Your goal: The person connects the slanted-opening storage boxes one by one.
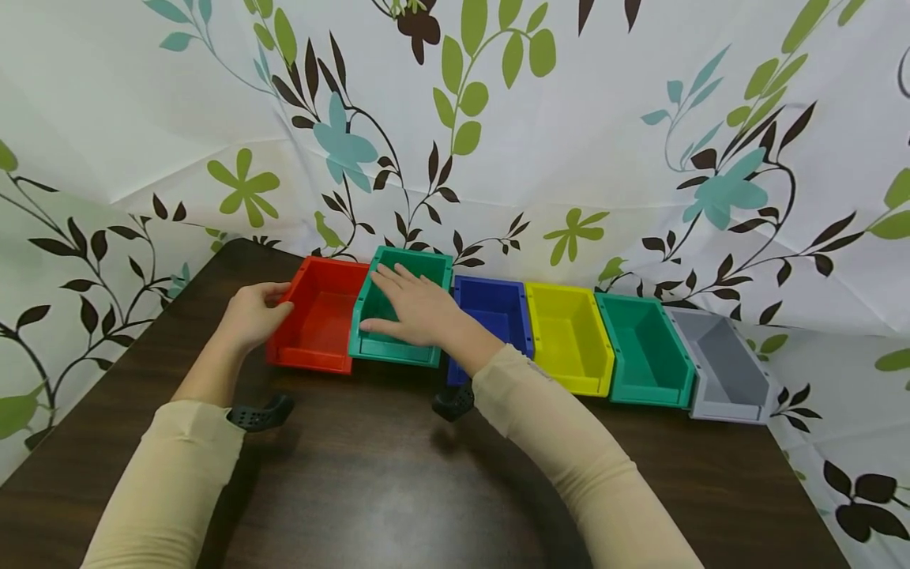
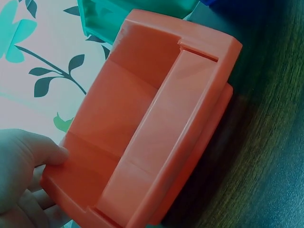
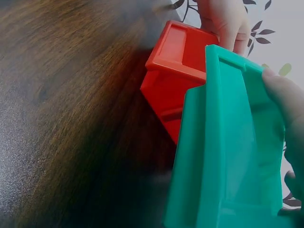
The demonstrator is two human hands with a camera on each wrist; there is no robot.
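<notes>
My left hand grips the left side wall of a red storage bin. In the left wrist view its thumb lies over the rim of the bin and the other fingers are behind the wall. My right hand lies across a green storage bin, fingers straight and spread. In the right wrist view the right thumb touches the rim of that bin; part of the hand is cut off. The green bin sits a little higher than its neighbours and overlaps the red bin's edge.
To the right stand a blue bin, a yellow bin, a second green bin and a grey bin, side by side. They stand on a dark wooden table, against a leaf-patterned cloth.
</notes>
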